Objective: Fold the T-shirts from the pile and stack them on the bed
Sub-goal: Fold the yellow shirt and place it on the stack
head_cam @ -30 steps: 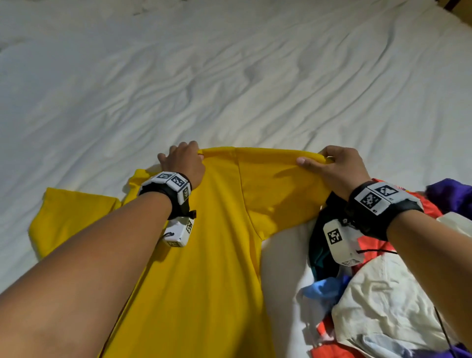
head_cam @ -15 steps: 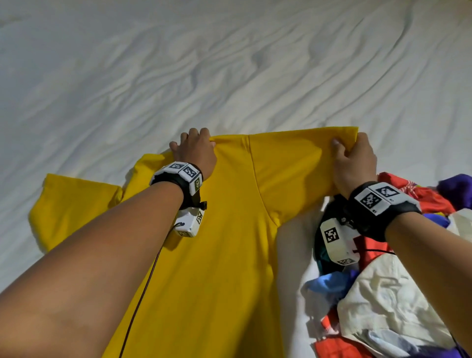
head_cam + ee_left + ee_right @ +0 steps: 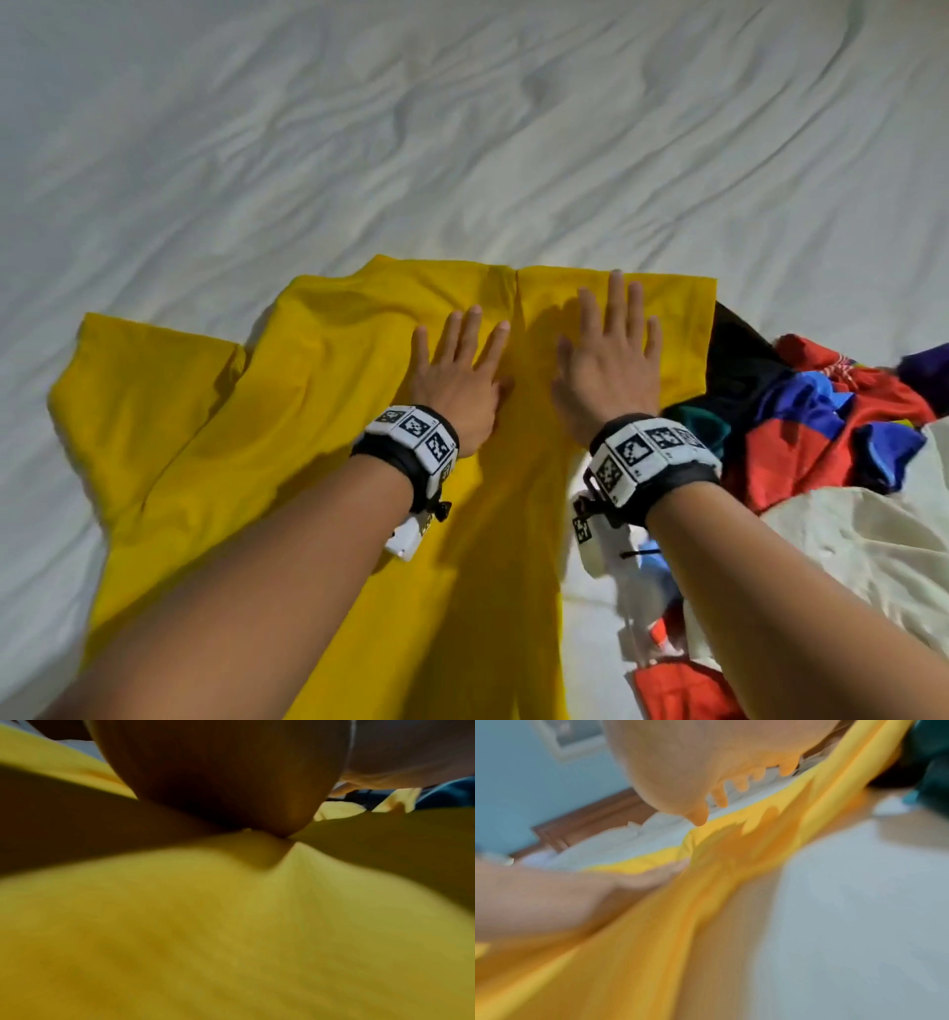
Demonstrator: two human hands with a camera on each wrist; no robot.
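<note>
A yellow T-shirt [image 3: 318, 442] lies spread on the white bed [image 3: 462, 154], one sleeve out to the left and the right sleeve folded over the body. My left hand [image 3: 457, 375] lies flat on the shirt near its top edge, fingers straight. Just to its right, my right hand [image 3: 611, 360] presses flat on the folded sleeve with fingers spread. In the left wrist view the palm [image 3: 218, 780] bears down on yellow cloth [image 3: 231, 923]. The right wrist view shows straight fingertips [image 3: 721, 799] over the yellow shirt [image 3: 654, 923]. Neither hand holds anything.
A pile of unfolded shirts [image 3: 821, 426] in red, blue, black, purple and cream lies at the right, touching the yellow shirt's edge. Wrinkled white sheet stretches beyond the shirt to the far side and left.
Both hands let go of the shirt's top edge, which they were pinching, and now lie flat on the cloth. The right sleeve has been laid down over the body.
</note>
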